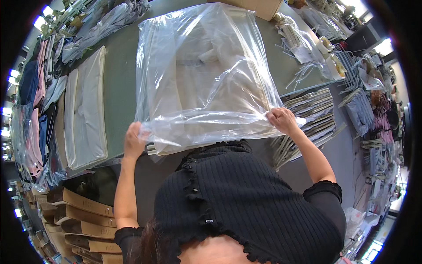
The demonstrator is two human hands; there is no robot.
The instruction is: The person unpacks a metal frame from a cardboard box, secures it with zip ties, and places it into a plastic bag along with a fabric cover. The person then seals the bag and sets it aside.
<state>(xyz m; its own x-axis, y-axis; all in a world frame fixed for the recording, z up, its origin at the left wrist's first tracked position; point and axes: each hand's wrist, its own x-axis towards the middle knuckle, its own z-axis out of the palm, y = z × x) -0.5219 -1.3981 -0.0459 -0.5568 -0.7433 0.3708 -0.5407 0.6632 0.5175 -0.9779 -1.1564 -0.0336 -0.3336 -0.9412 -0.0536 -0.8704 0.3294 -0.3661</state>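
A large clear plastic bag (pixel 193 115) lies over a flat beige fabric piece (pixel 193 83) with pale bars along its edges. The fabric piece is inside or under the plastic; its near edge reaches close to my body. My left hand (pixel 134 140) is closed on the bag's near left corner. At the near right corner, my right hand (pixel 283 121) pinches the gathered plastic. Between the two hands the near edge of the bag is drawn into a wrinkled band. A pale bar end (pixel 151 149) shows just right of my left hand.
The green-grey table (pixel 118 66) carries another wrapped beige piece (pixel 85 110) at left. White ties (pixel 305 72) lie at the right. Stacked pale frames (pixel 307 123) stand beside the table, right of me. Cardboard cartons (pixel 83 220) are at lower left, a cardboard box (pixel 259 6) at the far edge.
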